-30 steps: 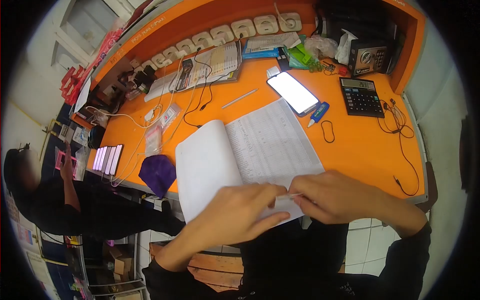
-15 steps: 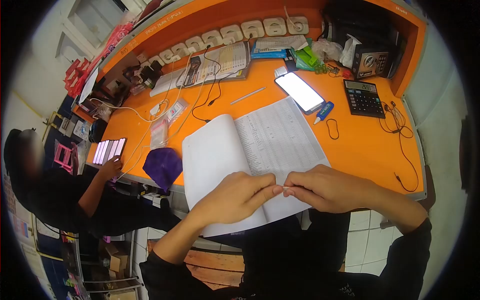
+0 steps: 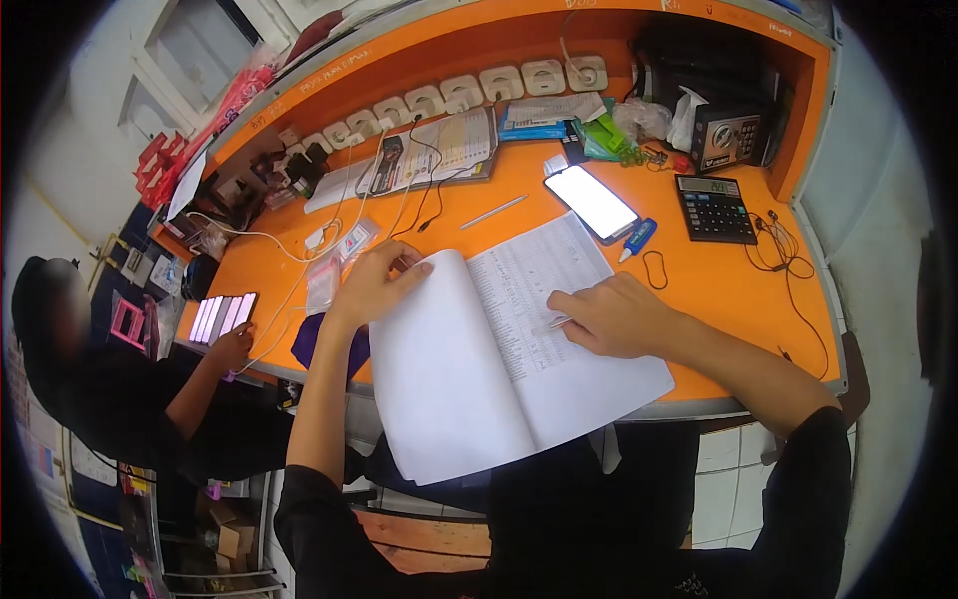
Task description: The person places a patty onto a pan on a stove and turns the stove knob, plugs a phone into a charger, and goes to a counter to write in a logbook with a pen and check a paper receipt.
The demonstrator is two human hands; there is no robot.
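- Book (image 3: 439,369): open on the near edge of the desk (image 3: 723,299), its bottom overhanging. Left page blank, right page a printed table with entries.
- Right hand (image 3: 617,317): over the right page, fingers curled in and closed on a thin pale item (image 3: 559,321). Only its tip shows; can't tell what it is.
- Left hand (image 3: 377,285): at the left page's top corner, fingers part curled, thumb at the page edge. Can't tell if it grips the paper.
- Purple cloth (image 3: 308,341): just left of the book, partly behind the left forearm.
- Rubber band (image 3: 647,268): right of the book, near the blue tube (image 3: 640,237).
- Phone (image 3: 591,202): just past the book's top right, white screen lit.
- Co-worker's hand (image 3: 232,349): at the row of lit screens (image 3: 222,317), far left.
- Calculator (image 3: 716,210): right side, tangled cable (image 3: 788,264) beside it.
- Silver pen (image 3: 494,212): beyond the book, lying flat.
- Magazine (image 3: 439,150): farther back, below the sockets (image 3: 462,93).
- Safe (image 3: 725,140): back right.
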